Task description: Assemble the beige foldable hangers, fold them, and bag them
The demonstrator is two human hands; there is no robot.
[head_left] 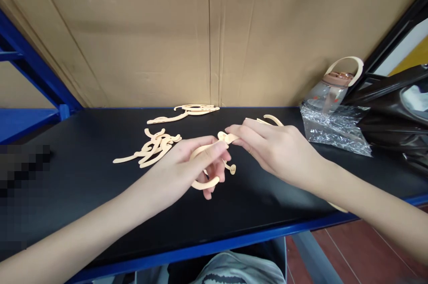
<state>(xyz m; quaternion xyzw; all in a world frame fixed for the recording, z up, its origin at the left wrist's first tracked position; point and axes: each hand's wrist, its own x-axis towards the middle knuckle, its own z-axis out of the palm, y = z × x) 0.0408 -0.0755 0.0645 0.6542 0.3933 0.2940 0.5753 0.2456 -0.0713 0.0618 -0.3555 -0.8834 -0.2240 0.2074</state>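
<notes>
Near the middle of the black table, my left hand [197, 159] is closed around a curved cream-coloured piece [207, 183], its lower end curling out below the fingers. My right hand [267, 141] pinches a cream strip [231, 138] whose flat end meets the piece at my left thumb. A small round-ended part [232, 169] sticks out just right of my left fingers. To the left lies a tangled pile of similar curved pieces [155, 148]. Further back are more long pieces [197, 110], and others [272, 119] show partly behind my right hand.
A clear bottle [331, 92] with a handle stands at the back right beside crinkled plastic wrap [336, 130]. Black bags [397, 119] lie at the right edge. Cardboard [150, 34] rises behind the table, whose front edge [214, 247] is blue. Part of a cream piece shows under my right forearm.
</notes>
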